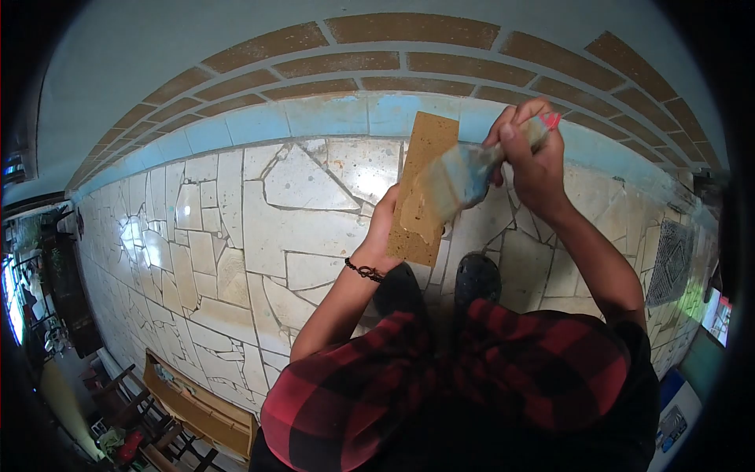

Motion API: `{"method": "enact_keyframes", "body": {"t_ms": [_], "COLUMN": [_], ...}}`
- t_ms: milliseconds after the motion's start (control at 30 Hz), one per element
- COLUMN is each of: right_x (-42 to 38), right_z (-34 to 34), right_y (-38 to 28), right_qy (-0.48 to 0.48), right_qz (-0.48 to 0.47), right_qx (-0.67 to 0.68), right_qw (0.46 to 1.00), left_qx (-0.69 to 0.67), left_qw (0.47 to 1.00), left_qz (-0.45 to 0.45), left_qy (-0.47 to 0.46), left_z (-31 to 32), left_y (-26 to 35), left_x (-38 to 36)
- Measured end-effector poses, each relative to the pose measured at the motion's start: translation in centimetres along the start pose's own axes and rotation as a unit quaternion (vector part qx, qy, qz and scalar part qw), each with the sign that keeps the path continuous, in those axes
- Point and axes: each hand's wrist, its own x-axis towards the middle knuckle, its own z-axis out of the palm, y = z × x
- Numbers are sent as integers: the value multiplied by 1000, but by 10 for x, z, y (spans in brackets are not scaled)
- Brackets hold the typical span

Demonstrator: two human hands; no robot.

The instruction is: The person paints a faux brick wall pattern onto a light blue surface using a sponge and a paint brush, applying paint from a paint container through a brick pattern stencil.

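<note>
A flat, tan rectangular board (422, 141) is held up over the floor, tilted, with a smear of wet brownish material on its middle. My left hand (383, 228) grips the board's left edge from beneath, its fingers mostly hidden behind it. A wide paintbrush (464, 177), blurred by motion, has its bristles against or just over the smear. Around the brush's handle, which has a red end, my right hand (531, 153) is closed. A dark bead bracelet (364, 270) circles the left wrist.
Irregular pale stone tiles (307, 177) cover the floor. Ahead stands a wall with brown painted bricks (409, 30) above a light blue strip (259, 123). Two dark shoes (477, 278) are below the board. Wooden furniture (197, 405) sits at lower left, a grey mat (671, 262) at right.
</note>
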Motion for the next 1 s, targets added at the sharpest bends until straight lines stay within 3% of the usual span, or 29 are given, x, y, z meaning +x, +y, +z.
{"method": "enact_keyframes", "body": {"t_ms": [67,133,267,367,467,567,633,767,867,967,1000], "right_x": [6,11,-13,-30,-21,-3,2,-26,-35,-14,-6], "right_z": [-8,-10,10,31,16,5,6,28,35,20,15], "right_y": [-2,-9,-18,-24,-6,-6,-12,-22,-16,-1,-1], "right_qy": [25,47,-20,-62,-48,5,56,-43,-60,-11,10], "right_qz": [-20,-41,-83,-24,-53,-87,-105,-97,-88,-105,-113], "right_qx": [-5,-9,18,32,25,-4,-25,86,54,41,-4], "right_qw": [999,998,996,997,997,996,993,991,993,994,994], "left_qx": [15,23,45,56,14,-10,20,27,-19,54,69], "left_qw": [998,999,999,998,1000,995,997,996,996,998,995], "left_qz": [-8,-6,13,1,13,-24,-3,19,-26,18,32], "left_qy": [-54,-36,4,-16,13,-96,-74,80,-83,0,67], "left_z": [-15,-12,16,11,17,-16,-14,38,13,13,19], "left_y": [1,1,2,2,-2,-2,-2,-2,2,-5,-7], "left_x": [3,3,-5,-1,-4,2,2,-7,-4,-4,-2]}}
